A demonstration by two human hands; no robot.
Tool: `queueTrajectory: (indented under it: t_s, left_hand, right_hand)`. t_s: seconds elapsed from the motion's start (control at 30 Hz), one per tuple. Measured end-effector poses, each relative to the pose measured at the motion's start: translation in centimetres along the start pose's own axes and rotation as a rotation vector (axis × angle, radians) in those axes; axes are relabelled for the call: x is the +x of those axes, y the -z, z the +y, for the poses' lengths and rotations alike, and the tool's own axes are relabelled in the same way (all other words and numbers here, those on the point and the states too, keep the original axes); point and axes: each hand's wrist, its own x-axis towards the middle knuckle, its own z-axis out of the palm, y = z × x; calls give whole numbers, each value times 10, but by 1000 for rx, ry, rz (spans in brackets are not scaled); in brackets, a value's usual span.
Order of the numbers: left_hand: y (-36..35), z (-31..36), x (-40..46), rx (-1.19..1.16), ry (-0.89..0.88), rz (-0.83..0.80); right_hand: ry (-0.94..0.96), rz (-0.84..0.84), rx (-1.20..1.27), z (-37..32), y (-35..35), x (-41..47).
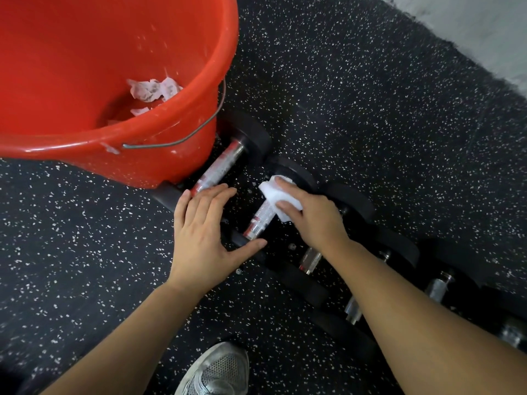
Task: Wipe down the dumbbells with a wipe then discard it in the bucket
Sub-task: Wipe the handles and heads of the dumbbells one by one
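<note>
Here, right hand (310, 212) pressing wipe (278, 199) onto dumbbell (261, 219); left hand (204, 232), spread wide, seemingly steadying it; bucket (159, 149) at ten o'clock.

Black speckled rubber floor (370, 109); grey sneaker (218, 372) btm centre.

The right hand (310, 215) presses a white wipe (278, 196) onto the far end of a dumbbell's chrome handle (258, 223). The left hand (204, 232) lies spread flat beside it, thumb at that dumbbell's near head. Beyond the left hand stands a red bucket (176, 121) holding crumpled wipes (152, 91).
</note>
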Motion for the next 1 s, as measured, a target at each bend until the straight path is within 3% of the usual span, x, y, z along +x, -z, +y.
queueTrajectory:
  t_s: [0.1,0.23,0.33,0.47,0.7,0.87,1.0]
  left_hand:
    - [0,0,0,2,-1,1]
    - [0,-2,0,7,-11,2]
    - [2,-2,-1,5,-19,-5]
    - [4,1,-1,8,-27,-9]
    - [-6,31,0,-41,-90,-71]
    - [-18,54,-1,-62,-137,-134]
    - [-25,64,-3,-2,-170,-152]
  right_hand:
    - [-12,-40,51,-2,-3,-5]
    - [148,-290,-55,-19,-6,-18]
    - [217,-365,-117,-24,-8,-19]
    - [228,-301,-96,-20,-11,-18]
    - [161,26,163,17,12,-41]
    - [12,34,161,60,33,-69]
    - [-35,18,-23,65,36,-74]
